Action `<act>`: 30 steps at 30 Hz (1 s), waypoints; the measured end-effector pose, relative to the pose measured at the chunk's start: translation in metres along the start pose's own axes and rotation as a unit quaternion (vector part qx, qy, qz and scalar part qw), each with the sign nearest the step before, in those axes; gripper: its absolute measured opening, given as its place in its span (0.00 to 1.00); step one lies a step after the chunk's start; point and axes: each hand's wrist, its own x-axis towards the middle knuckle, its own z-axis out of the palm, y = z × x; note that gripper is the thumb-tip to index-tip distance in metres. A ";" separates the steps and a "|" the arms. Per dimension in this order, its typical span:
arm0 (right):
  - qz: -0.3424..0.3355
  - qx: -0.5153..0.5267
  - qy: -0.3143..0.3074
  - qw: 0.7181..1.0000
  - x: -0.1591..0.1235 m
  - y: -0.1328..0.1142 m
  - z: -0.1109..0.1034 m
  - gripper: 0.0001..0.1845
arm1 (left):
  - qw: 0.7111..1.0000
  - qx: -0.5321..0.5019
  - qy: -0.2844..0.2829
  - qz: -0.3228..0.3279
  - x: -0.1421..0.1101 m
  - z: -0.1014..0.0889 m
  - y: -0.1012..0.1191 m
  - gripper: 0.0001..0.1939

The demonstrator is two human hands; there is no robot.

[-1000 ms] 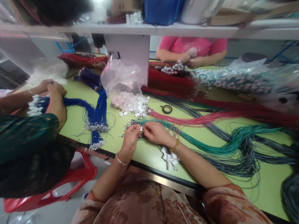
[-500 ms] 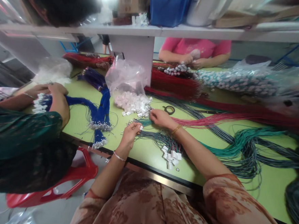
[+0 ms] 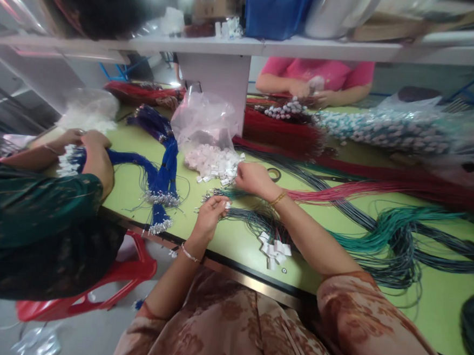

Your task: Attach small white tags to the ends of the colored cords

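Between its thumb and fingers, my left hand (image 3: 211,215) pinches a small white connector (image 3: 227,205). My right hand (image 3: 256,179) is closed at the tips of the red wires (image 3: 320,196), beside the pile of white connectors (image 3: 210,162); what its fingertips hold is hidden. Green wires (image 3: 242,193) with metal ends pass below my right hand. Grey wires (image 3: 244,214) run from near my left hand to the right. Several white connectors fitted on wires (image 3: 274,249) lie near the table's front edge.
Blue wire bundles (image 3: 164,178) lie to the left, before a co-worker's hands (image 3: 91,137). A black tape roll (image 3: 274,174) and dark scissors (image 3: 334,179) lie behind my right hand. Across the table sits a person in pink (image 3: 317,77). A shelf (image 3: 262,48) spans above.
My right hand has left my left hand and moved up to the red wire tips by the connector pile. My left hand keeps its pinch on the connector. The view has shifted slightly.
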 end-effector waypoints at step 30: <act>-0.078 0.389 0.014 0.918 -0.076 0.012 0.028 0.12 | 0.990 -0.132 -0.033 0.031 0.003 0.013 0.010 0.05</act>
